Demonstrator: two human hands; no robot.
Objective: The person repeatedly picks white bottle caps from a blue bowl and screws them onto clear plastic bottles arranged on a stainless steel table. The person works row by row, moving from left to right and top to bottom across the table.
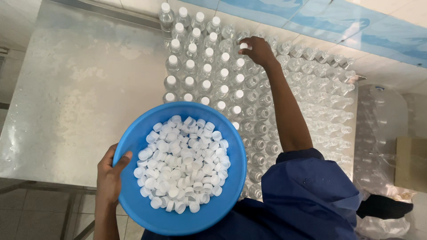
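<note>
Bowl (133, 146), blue plastic, round, nearest the camera and held out over the table's near edge. Full of loose white caps (180, 162), heaped in the middle, some mouth-up, some mouth-down.

Left hand (110, 175) grips the bowl at its left rim: thumb hooked over the rim onto the inside wall, remaining fingers hidden beneath. Forearm runs down out of frame.

Blue sleeve (307, 191) on the right arm, rolled or ending near the elbow; bare forearm stretches away across the bottles.

Steel table (75, 102), dull and blotchy, bare on its left half. Tiled floor shows below its near edge.

Clear bottles (267, 129) stand upright in tight rows over the table's right half, touching one another. Those in the left-hand block (195, 66) wear white caps; those to the right and under the arm stand with mouths uncovered.

Right hand (258, 51), far out over the rows, fingers curled downward and pinching a single white cap (243, 46) at thumb and fingertips, cap sitting at the mouth of a bottle on the border between capped and uncapped rows. Whether it is seated on the neck, cannot tell.

Beyond, at right: clear plastic bag (382, 129) stuffed with empty bottles, cardboard box (411, 162) beside it. Blue-and-white wall panels (311, 18) behind the table.
</note>
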